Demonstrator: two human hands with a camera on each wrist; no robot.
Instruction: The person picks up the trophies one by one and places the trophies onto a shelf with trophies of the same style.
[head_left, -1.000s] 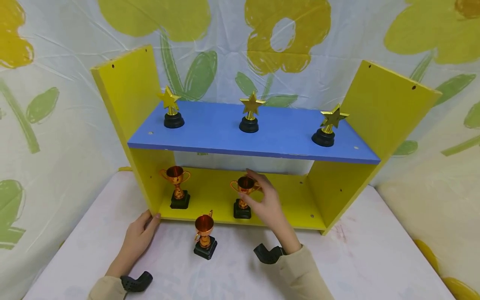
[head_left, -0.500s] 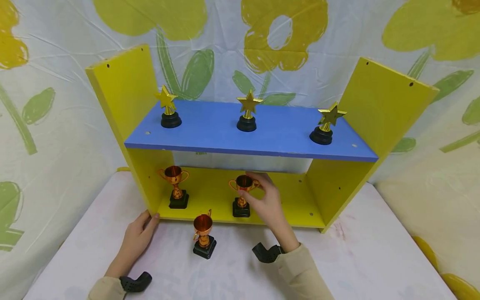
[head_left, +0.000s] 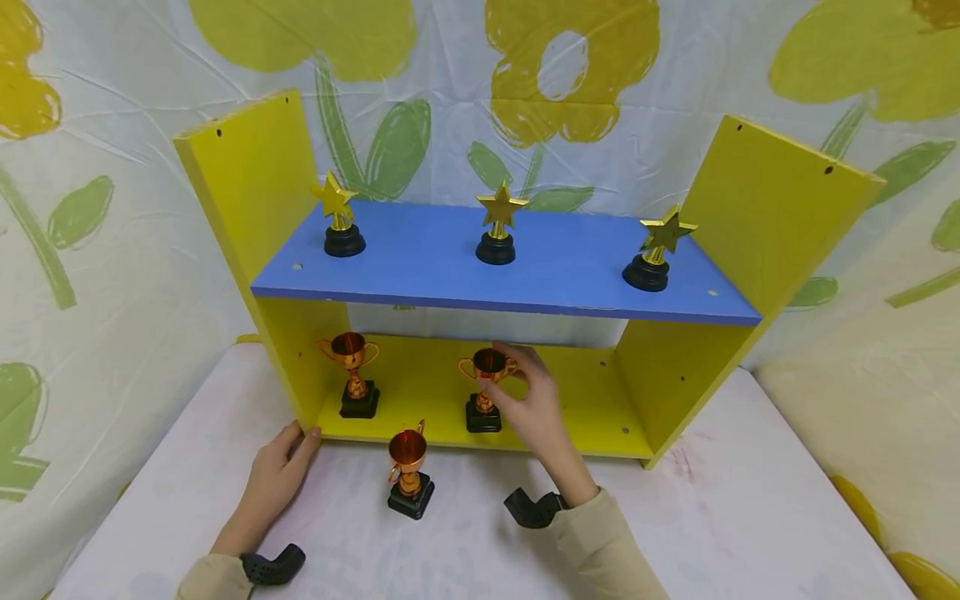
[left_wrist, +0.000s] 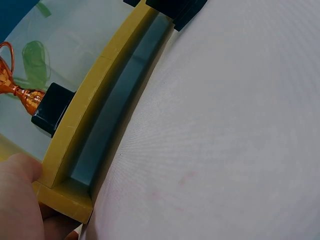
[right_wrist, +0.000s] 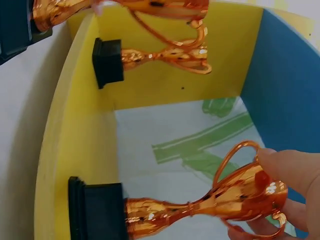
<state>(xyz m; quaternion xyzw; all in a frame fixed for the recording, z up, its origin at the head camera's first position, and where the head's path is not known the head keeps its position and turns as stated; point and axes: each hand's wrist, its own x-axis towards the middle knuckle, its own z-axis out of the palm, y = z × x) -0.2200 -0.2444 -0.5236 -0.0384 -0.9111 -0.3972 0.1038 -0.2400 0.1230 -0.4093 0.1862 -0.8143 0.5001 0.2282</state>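
My right hand [head_left: 531,402] pinches a bronze-coloured trophy cup [head_left: 488,367] by its bowl, thumb in front and fingers behind. That cup stands upright on the yellow lower board of a small shelf [head_left: 570,308], its black base [right_wrist: 100,210] at the board in the right wrist view. At the shelf's lower left corner, my left hand [head_left: 276,471] grips the side panel's edge, its thumb [left_wrist: 22,170] on the near side. A second trophy cup [head_left: 352,358] stands at the left of the lower board. A third trophy cup [head_left: 408,467] stands on the white table before the shelf.
Three gold star trophies stand on the blue upper board [head_left: 420,250]: a left star trophy [head_left: 341,221], a middle one and a right star trophy [head_left: 652,254]. Yellow side panels [head_left: 772,200] rise at both ends. A flowered cloth [head_left: 450,67] hangs behind. The white table [head_left: 705,533] extends around.
The right hand and its trophy cup have stayed nearly in place at the lower board, and the left hand keeps its grip. The head view has shifted slightly.
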